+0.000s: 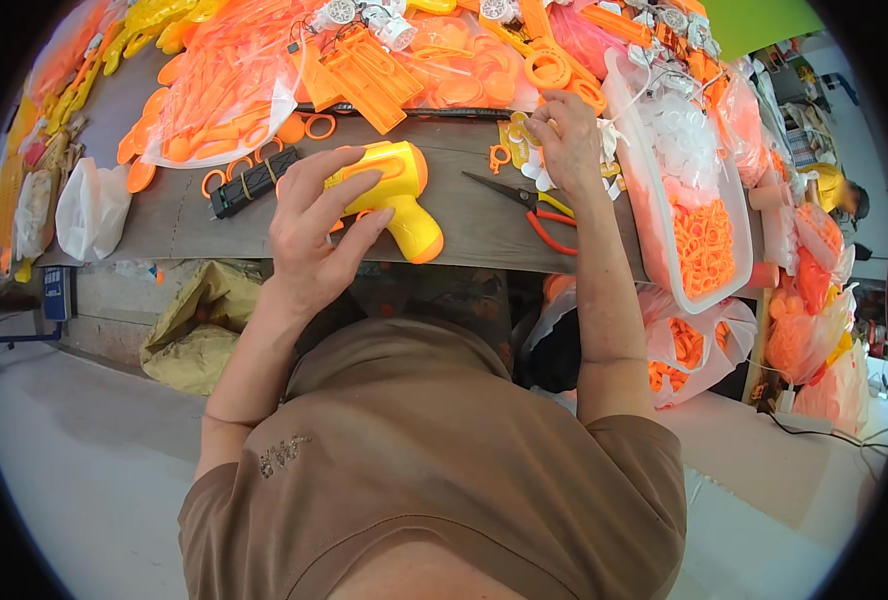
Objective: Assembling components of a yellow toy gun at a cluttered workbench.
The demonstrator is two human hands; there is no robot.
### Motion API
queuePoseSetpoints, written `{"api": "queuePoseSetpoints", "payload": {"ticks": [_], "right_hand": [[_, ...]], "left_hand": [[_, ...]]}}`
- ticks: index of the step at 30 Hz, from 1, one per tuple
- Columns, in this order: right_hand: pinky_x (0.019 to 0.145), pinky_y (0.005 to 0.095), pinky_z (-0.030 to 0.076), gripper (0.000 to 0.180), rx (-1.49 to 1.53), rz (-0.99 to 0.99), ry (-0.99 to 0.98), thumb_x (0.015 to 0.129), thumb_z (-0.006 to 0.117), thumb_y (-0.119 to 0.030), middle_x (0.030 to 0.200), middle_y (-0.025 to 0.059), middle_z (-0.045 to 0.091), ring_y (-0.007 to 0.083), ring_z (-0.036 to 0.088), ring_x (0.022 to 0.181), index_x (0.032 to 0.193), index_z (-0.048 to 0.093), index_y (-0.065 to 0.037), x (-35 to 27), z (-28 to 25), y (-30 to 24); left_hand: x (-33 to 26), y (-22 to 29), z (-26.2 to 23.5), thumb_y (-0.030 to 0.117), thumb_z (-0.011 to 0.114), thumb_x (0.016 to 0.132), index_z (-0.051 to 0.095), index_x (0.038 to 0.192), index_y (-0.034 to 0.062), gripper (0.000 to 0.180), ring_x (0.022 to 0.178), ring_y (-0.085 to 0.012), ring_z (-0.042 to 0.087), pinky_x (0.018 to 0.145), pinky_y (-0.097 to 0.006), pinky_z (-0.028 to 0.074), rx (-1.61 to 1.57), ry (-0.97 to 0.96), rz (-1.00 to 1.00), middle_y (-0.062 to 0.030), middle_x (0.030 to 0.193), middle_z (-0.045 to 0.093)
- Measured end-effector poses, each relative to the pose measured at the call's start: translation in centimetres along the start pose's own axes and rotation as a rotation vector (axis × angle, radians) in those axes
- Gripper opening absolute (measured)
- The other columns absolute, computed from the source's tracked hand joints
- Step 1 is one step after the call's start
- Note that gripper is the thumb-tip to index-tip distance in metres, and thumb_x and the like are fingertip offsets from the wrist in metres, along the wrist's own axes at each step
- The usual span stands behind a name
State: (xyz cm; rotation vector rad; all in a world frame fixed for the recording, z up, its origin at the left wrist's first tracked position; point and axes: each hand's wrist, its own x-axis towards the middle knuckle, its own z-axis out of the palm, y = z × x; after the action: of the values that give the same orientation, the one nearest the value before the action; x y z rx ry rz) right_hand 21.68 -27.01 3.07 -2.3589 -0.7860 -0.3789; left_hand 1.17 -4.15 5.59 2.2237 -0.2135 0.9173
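My left hand (314, 225) rests on a yellow and orange toy gun body (396, 195) lying near the front edge of the grey worktable (194, 215), fingers spread over its top. My right hand (567, 135) reaches further back, its fingers curled on small yellow and white plastic parts (521, 130) beside an orange ring; what it grips is hidden. A pair of scissors with red and yellow handles (534, 205) lies between the toy and my right forearm.
Bags and heaps of orange plastic parts (224, 95) fill the table's back. A clear tray (699, 240) with white and orange pieces stands at the right. A black battery holder (254, 180) lies left of the toy. A white bag (89, 210) sits far left.
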Motion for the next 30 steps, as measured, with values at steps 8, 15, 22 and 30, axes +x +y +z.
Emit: {"api": "queuePoseSetpoints", "payload": {"ticks": [8, 15, 22, 30], "right_hand": [[0.086, 0.038, 0.04, 0.011, 0.026, -0.064, 0.105, 0.073, 0.066, -0.013, 0.102, 0.011, 0.061, 0.0276, 0.053, 0.101, 0.079, 0.064, -0.004, 0.3, -0.9, -1.0], [0.068, 0.0237, 0.04, 0.011, 0.471, 0.173, -0.176, 0.083, 0.059, -0.01, 0.077, 0.0015, 0.056, 0.0093, 0.049, 0.073, 0.083, 0.058, 0.0, 0.3, -1.6, -2.9], [0.063, 0.0234, 0.039, 0.013, 0.603, 0.085, -0.41, 0.087, 0.056, -0.011, 0.075, -0.0008, 0.053, 0.0075, 0.046, 0.07, 0.084, 0.055, 0.001, 0.9, -0.8, -5.4], [0.065, 0.0217, 0.045, 0.015, 0.851, 0.244, -0.287, 0.087, 0.059, -0.012, 0.079, 0.0015, 0.058, 0.0074, 0.053, 0.07, 0.093, 0.059, 0.002, -0.3, -0.1, -6.5]], "left_hand": [[1.8, -0.3, 0.9, 0.012, 0.073, 0.071, 0.066, 0.099, 0.0055, 0.03, 0.096, -0.0274, 0.055, 0.083, -0.036, 0.042, -0.017, 0.003, 0.002, -0.0113, 0.108, 0.061], [4.0, -0.9, 3.4, 0.015, 0.074, 0.071, 0.066, 0.1, 0.0046, 0.032, 0.094, -0.0278, 0.056, 0.083, -0.037, 0.043, -0.095, -0.026, -0.046, -0.0108, 0.103, 0.062], [8.4, -1.9, 7.1, 0.019, 0.067, 0.077, 0.066, 0.089, -0.0003, 0.023, 0.072, -0.0245, 0.061, 0.066, -0.035, 0.047, -0.248, -0.432, -0.386, -0.0124, 0.078, 0.065], [9.1, -3.4, 7.1, 0.024, 0.064, 0.079, 0.058, 0.063, -0.0008, 0.03, 0.052, -0.015, 0.055, 0.05, -0.032, 0.042, -0.404, -0.418, -0.582, -0.0079, 0.056, 0.059]]}}
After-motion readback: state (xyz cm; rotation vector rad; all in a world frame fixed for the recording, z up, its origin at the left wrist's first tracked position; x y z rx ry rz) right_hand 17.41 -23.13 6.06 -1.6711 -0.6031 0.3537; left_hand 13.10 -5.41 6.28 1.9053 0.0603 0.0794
